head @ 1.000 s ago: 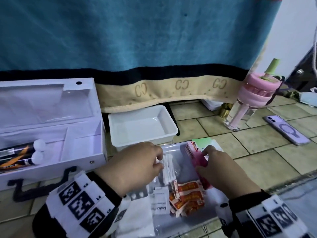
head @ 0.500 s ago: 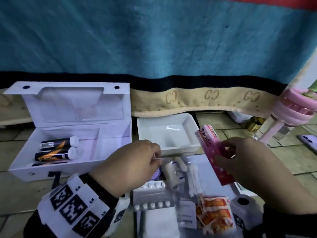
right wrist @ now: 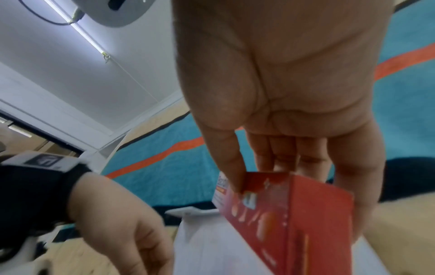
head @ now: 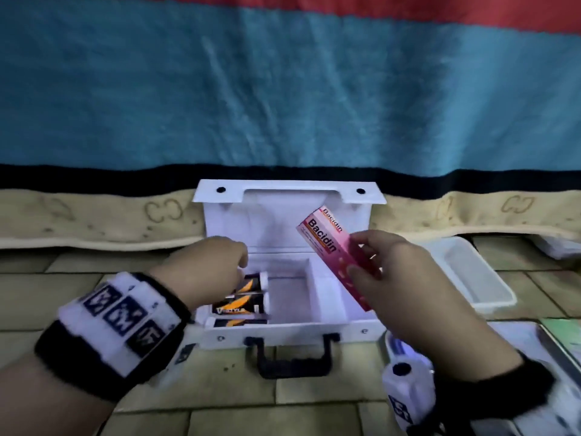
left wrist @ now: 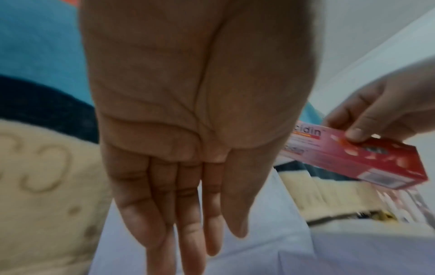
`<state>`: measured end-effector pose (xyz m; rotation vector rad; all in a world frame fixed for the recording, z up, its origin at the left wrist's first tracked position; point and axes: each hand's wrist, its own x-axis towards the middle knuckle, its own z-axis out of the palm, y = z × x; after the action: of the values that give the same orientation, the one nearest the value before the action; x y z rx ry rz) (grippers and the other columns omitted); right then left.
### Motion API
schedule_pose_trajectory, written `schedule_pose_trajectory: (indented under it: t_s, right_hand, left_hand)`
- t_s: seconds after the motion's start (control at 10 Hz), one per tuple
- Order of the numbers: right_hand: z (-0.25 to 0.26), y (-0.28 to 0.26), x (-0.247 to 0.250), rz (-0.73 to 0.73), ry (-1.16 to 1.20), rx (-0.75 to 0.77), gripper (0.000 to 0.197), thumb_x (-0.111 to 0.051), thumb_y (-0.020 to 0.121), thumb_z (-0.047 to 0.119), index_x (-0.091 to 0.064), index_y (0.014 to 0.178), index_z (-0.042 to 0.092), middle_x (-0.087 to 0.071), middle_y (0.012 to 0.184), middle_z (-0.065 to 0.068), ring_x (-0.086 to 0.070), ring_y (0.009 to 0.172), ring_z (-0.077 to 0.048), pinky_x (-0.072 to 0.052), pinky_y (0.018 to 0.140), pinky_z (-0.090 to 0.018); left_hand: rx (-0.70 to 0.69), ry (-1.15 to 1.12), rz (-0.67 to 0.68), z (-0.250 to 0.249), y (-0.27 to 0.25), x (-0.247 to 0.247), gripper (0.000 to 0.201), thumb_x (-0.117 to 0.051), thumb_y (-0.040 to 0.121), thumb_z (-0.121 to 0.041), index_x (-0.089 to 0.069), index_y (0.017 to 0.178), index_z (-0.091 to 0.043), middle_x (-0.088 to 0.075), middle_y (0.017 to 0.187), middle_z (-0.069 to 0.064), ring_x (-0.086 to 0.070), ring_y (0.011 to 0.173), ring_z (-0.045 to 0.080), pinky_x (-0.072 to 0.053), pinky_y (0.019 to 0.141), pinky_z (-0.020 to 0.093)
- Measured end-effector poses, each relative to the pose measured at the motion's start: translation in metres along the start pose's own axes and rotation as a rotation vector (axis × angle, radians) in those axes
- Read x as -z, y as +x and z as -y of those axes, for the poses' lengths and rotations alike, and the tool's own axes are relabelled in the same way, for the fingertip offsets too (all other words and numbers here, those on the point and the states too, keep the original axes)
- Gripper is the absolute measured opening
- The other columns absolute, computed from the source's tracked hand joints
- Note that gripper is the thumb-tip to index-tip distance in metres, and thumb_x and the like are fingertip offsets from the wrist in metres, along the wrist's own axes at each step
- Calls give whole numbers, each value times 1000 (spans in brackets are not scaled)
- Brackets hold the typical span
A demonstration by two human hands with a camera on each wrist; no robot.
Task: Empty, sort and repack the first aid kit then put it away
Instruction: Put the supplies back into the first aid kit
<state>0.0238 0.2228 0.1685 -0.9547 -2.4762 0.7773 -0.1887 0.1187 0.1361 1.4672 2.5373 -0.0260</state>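
Here the Bacidin box [head: 333, 247] slants from the right hand [head: 386, 278] grip.

first aid kit [head: 289, 333]: white hard case, black carry handle at front, lid open and upright against blanket edge, stands on tiled floor. interior split into compartments; right compartment bare white.
tubes [head: 242, 305]: three, black with orange print and white caps, lying side by side in left compartment.
bacidin box [head: 330, 243]: long pink-red carton, white-lettered name on orange band, tilted, top end up-left, held in air above right compartment, clear of case.
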Motion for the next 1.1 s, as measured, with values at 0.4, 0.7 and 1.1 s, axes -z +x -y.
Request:
schedule_pose_trajectory:
  t_s: [0.4, 0.7, 1.1]
  right_hand:
    - [28, 32, -67, 119, -286, -24, 30, -49, 92, 15, -54, 120, 23, -53, 112, -1, -53, 103, -25, -50, 85, -43]
    - [21, 42, -62, 174, -231, -21, 32, -50, 92, 13, -53, 122, 25, -51, 113, 1, -51, 107, -22, -47, 89, -36]
    - [12, 56, -56, 202, -280, -13, 32, -51, 91, 18, -51, 122, 25, -51, 115, 1, -53, 108, -21, -46, 91, -39]
  left_hand:
    - [-183, 370, 286, 4, 32, -11, 31, -43, 97, -16, -60, 120, -4, -60, 101, 12, -50, 82, 22, -37, 59, 25]
    - [-170, 302, 229, 1, 36, -29, 31, -38, 98, -17, -58, 119, -6, -61, 121, 13, -58, 111, 29, -45, 85, 33]
    - [-199, 231, 50, 14, 0, -22, 29, -45, 91, -8, -49, 119, -14, -46, 117, 7, -50, 109, 27, -37, 76, 33]
